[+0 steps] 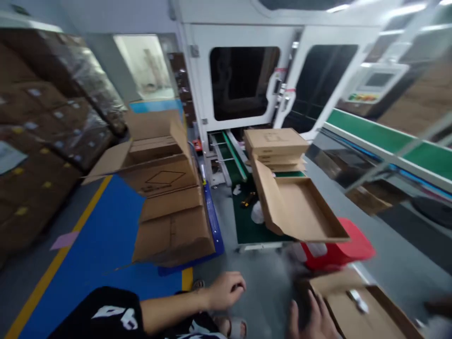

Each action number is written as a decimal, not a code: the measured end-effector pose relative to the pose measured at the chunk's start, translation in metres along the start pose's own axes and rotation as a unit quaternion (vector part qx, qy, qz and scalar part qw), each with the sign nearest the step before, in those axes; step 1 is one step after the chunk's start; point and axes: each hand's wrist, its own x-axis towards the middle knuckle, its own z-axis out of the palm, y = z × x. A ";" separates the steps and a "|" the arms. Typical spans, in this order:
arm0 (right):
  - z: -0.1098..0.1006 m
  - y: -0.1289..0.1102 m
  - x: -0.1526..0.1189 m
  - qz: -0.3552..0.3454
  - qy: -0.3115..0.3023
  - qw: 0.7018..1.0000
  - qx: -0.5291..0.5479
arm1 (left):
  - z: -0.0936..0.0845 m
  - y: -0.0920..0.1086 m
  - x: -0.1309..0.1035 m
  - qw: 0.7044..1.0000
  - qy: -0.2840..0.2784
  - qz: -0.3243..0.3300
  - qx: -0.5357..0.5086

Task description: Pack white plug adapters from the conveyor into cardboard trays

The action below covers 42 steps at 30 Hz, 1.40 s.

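Note:
My left hand [226,290] hangs in front of my body with its fingers curled in towards the thumb; nothing shows in it. At the lower right, my right hand [314,320] has its fingers spread, beside the left edge of an open shallow cardboard box [377,313]. Whether the fingers touch that edge I cannot tell. Inside the box lies a small white item [358,301], blurred. Farther ahead, another open shallow cardboard box [307,207] rests in front of several stacked flat boxes [275,141].
A large open carton [165,179] stands on a blue pallet [215,226] to the left. Ahead are a green conveyor [243,223], a red bin [353,245] and a white machine [243,35]. Wrapped cartons [38,117] are piled at far left.

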 end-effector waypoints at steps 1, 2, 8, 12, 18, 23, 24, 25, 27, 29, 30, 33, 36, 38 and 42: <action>0.015 -0.031 0.006 -0.035 -0.008 0.998 0.046 | -0.019 -0.017 -0.023 0.998 0.043 -0.045 0.000; 0.030 -0.061 0.009 -0.071 -0.023 0.993 0.090 | -0.038 -0.032 -0.047 0.993 0.086 -0.082 0.001; 0.101 -0.202 -0.025 -0.161 -0.166 0.932 0.280 | -0.182 -0.081 -0.185 0.940 0.311 -0.070 0.124; 0.125 -0.273 -0.012 -0.202 -0.229 0.896 0.322 | -0.329 -0.098 -0.233 0.770 0.507 -0.145 0.360; 0.138 -0.427 0.114 -0.355 -0.158 0.883 0.264 | -0.476 -0.140 -0.209 0.757 0.318 -0.315 0.476; 0.173 -0.548 0.184 -0.524 -0.288 0.800 0.054 | -0.493 -0.173 -0.172 0.784 0.221 -0.380 0.438; 0.180 -0.561 0.189 -0.535 -0.312 0.785 0.031 | -0.494 -0.175 -0.169 0.784 0.227 -0.374 0.441; 0.184 -0.570 0.194 -0.535 -0.327 0.779 0.018 | -0.497 -0.176 -0.167 0.784 0.231 -0.370 0.443; 0.186 -0.581 0.201 -0.520 -0.329 0.788 0.010 | -0.507 -0.173 -0.167 0.780 0.241 -0.364 0.448; 0.179 -0.590 0.210 -0.513 -0.325 0.794 0.006 | -0.523 -0.165 -0.169 0.775 0.252 -0.359 0.455; 0.172 -0.594 0.216 -0.513 -0.321 0.796 0.006 | -0.533 -0.158 -0.171 0.772 0.257 -0.357 0.458; 0.140 -0.599 0.237 -0.516 -0.296 0.804 0.007 | -0.556 -0.130 -0.179 0.763 0.271 -0.341 0.477; 0.103 -0.579 0.243 -0.508 -0.252 0.824 -0.009 | -0.544 -0.098 -0.196 0.772 0.269 -0.298 0.493; 0.083 -0.548 0.228 -0.514 -0.255 0.818 -0.024 | -0.508 -0.084 -0.211 0.798 0.232 -0.264 0.489; 0.059 -0.466 0.166 -0.547 -0.315 0.775 -0.023 | -0.411 -0.072 -0.248 0.838 0.143 -0.244 0.466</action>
